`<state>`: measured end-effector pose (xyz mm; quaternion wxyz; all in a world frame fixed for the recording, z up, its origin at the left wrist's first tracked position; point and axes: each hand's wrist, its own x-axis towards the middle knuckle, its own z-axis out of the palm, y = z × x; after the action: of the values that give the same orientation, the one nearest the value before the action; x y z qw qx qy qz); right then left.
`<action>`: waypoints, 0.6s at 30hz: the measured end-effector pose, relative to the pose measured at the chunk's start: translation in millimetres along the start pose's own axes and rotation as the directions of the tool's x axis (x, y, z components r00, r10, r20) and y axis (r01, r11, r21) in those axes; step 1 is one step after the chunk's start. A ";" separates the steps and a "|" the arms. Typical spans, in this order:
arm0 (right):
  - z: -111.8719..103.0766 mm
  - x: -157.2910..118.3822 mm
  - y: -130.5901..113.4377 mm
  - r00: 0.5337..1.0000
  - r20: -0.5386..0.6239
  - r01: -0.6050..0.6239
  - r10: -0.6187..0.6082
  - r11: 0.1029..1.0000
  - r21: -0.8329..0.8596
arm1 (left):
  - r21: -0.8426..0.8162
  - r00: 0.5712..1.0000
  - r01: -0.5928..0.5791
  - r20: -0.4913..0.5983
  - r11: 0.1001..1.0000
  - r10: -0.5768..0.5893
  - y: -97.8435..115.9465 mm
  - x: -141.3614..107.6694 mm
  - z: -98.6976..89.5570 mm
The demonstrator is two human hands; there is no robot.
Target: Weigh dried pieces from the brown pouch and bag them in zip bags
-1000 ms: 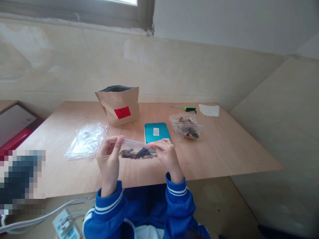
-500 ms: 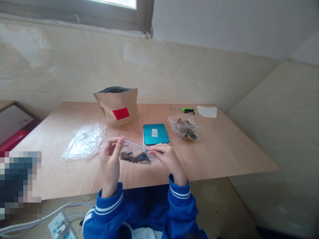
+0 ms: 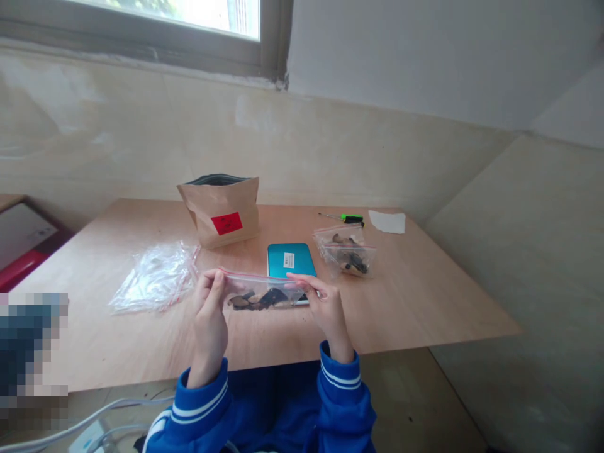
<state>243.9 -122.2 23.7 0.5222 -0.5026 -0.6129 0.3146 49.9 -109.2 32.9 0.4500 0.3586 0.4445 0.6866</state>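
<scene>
A clear zip bag with a red seal strip hangs between my two hands over the front of the table, with dark and tan dried pieces lying in its bottom. My left hand pinches its upper left corner between thumb and fingers. At the opposite end of the seal, the thumb and fingers of my right hand grip the upper right corner. Just behind the bag lies a flat scale with a teal top and a white label; the bag and my right hand cover its front part.
A standing brown paper pouch with a red label gapes at the back. Empty clear bags lie in a pile on the left. Filled zip bags, a green-and-black screwdriver and a white paper piece lie on the right.
My right hand has moved along the seal to the bag's right corner, so the top edge is now stretched nearly level. The view has tilted up slightly.
</scene>
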 end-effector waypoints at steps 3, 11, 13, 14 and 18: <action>6.7 -2.6 1.1 0.999 0.040 -0.011 0.003 0.980 0.200 | -0.238 0.995 0.069 -0.053 0.969 -0.084 0.9 -6.5 13.9; -21.3 -7.1 20.5 0.978 -0.102 -0.161 0.180 0.972 0.172 | -0.068 0.959 0.197 0.220 0.978 -0.177 -6.3 -15.1 23.9; -48.7 -8.3 30.6 0.953 -0.163 -0.234 0.256 0.962 0.143 | 0.126 0.921 0.149 0.344 0.981 -0.184 -8.8 -11.5 17.4; -63.9 -8.6 37.2 0.933 -0.216 -0.264 0.287 0.956 0.128 | 0.186 0.912 0.115 0.369 0.976 -0.178 -9.4 -9.0 13.6; -120.7 -1.7 71.6 0.841 -0.407 -0.361 0.356 0.930 0.069 | 0.294 0.948 -0.031 0.310 0.955 -0.065 -4.3 6.2 -0.9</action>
<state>379.9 -119.3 -11.1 0.5691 -0.6657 -0.3855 0.2903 48.3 -102.7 29.2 0.4629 0.5231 0.4671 0.5422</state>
